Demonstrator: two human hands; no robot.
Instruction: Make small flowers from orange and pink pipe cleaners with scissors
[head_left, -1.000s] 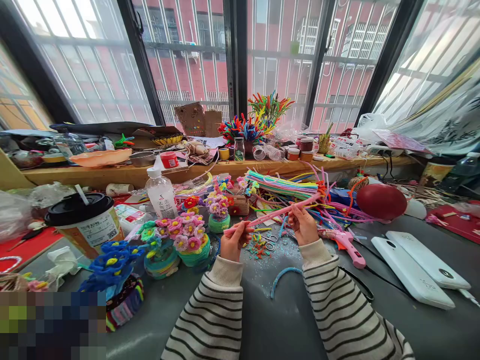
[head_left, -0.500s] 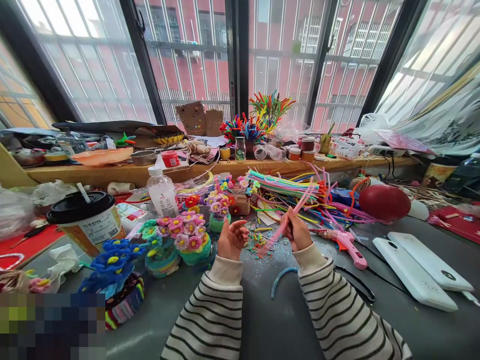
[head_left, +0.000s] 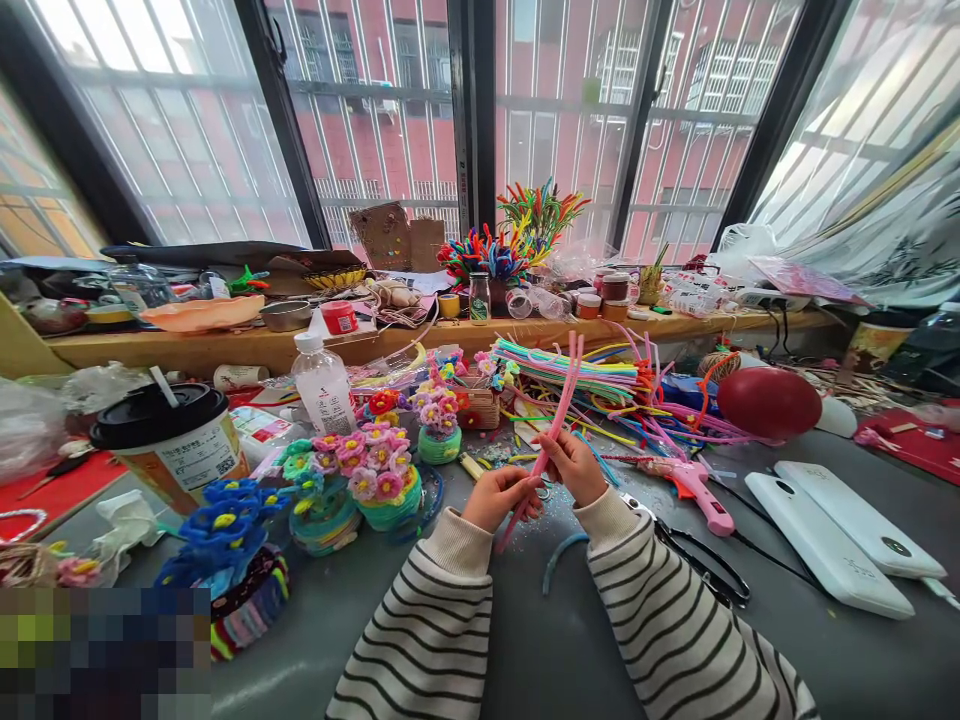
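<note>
Pink pipe cleaners (head_left: 568, 392), a small bundle, stand slanted between my two hands above the grey table. My right hand (head_left: 576, 468) pinches them around the middle. Lower down, my left hand (head_left: 501, 497) has its fingers closed on the same bundle, whose lower end pokes out below. Just beyond the hands lies a large heap of pipe cleaners (head_left: 574, 370) in many colours. A short blue pipe cleaner piece (head_left: 559, 562) rests on the table between my forearms. Small coloured clippings are partly hidden behind my hands.
Fuzzy flower pots (head_left: 386, 485) and a blue flower pot (head_left: 225, 550) stand at left, by a lidded cup (head_left: 172, 440) and a bottle (head_left: 324, 385). To the right lie a pink glue gun (head_left: 701, 490), black-handled pliers (head_left: 705, 565), white power banks (head_left: 832, 540) and a red balloon (head_left: 770, 404).
My left hand, open and apart before, has moved right and closed on the pink pipe cleaners. My right hand has shifted slightly left and down, and the bundle stands more upright.
</note>
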